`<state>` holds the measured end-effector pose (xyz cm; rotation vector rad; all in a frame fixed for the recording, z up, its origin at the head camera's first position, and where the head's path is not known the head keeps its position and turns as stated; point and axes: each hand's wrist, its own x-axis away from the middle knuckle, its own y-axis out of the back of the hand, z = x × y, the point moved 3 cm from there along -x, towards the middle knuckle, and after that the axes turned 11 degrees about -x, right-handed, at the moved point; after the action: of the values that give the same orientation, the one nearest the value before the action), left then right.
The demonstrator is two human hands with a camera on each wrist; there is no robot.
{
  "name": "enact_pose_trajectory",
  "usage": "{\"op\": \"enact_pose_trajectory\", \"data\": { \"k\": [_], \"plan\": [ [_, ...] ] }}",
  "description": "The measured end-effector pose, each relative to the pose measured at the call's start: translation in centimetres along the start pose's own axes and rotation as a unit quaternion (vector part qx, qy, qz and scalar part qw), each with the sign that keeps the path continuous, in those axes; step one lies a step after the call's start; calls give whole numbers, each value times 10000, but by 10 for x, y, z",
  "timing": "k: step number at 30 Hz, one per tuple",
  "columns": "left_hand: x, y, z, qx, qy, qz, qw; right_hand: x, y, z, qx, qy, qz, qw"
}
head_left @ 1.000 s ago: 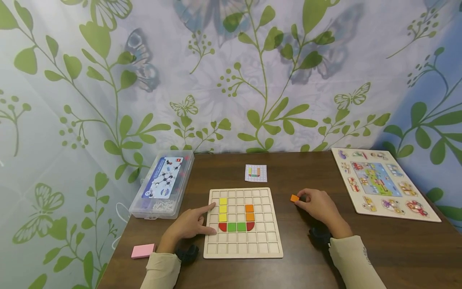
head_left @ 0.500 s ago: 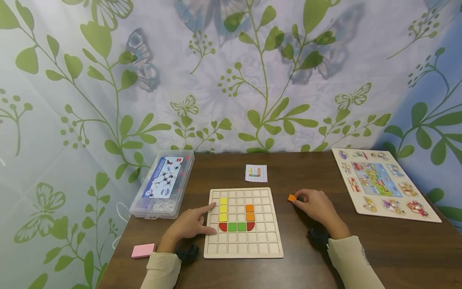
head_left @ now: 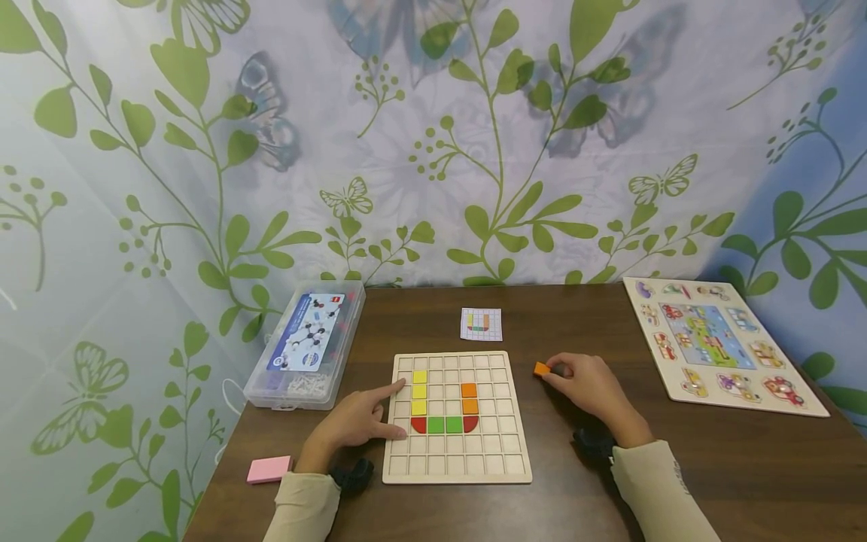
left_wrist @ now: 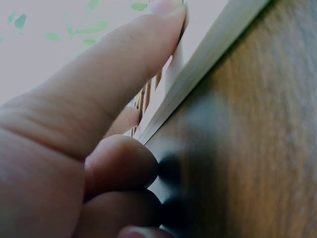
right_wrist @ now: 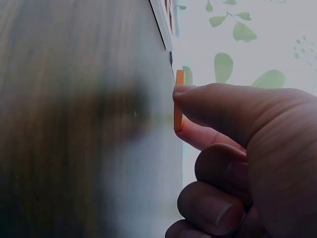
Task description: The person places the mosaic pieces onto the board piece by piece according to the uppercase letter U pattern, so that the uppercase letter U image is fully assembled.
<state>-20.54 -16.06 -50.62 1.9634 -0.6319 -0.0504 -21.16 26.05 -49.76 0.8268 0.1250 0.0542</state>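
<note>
The wooden grid board (head_left: 501, 456) lies flat on the table. On it sit yellow square tiles (head_left: 420, 391) in a left column, two orange tiles (head_left: 469, 398) in a right column, and green tiles (head_left: 444, 425) between red rounded corner tiles (head_left: 470, 424). My left hand (head_left: 359, 418) rests its straight thumb (left_wrist: 114, 74) and index finger on the board's left side, while the other fingers lie bent by the table. To the right of the board, my right hand (head_left: 591, 382) pinches another orange square tile (right_wrist: 179, 116) between thumb and index finger, slightly above the table.
Behind the board lies a small pattern card (head_left: 481, 324) printed with a coloured U shape. A clear plastic case (head_left: 301, 346) stands at the left, with a pink pad (head_left: 269, 470) nearer. A picture puzzle board (head_left: 718, 346) lies at the far right.
My right hand has moved slightly left, toward the grid board, with the orange tile in its pinch. The left hand and the tiles on the board stay where they were.
</note>
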Motion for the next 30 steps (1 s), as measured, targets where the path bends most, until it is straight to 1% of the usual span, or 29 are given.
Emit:
{"op": "enact_pose_trajectory", "data": {
  "k": [11,20,30],
  "plan": [
    [0,2,-3,32,-38,-11,10000,-3,-6,13,-147,219,51,9996],
    [2,3,-3,64,-111,4,9999,-6,-17,20,-211,227,117,9995],
    [2,3,-4,65,-142,-38,9999,-11,-33,38,-380,540,320,9973]
  ]
}}
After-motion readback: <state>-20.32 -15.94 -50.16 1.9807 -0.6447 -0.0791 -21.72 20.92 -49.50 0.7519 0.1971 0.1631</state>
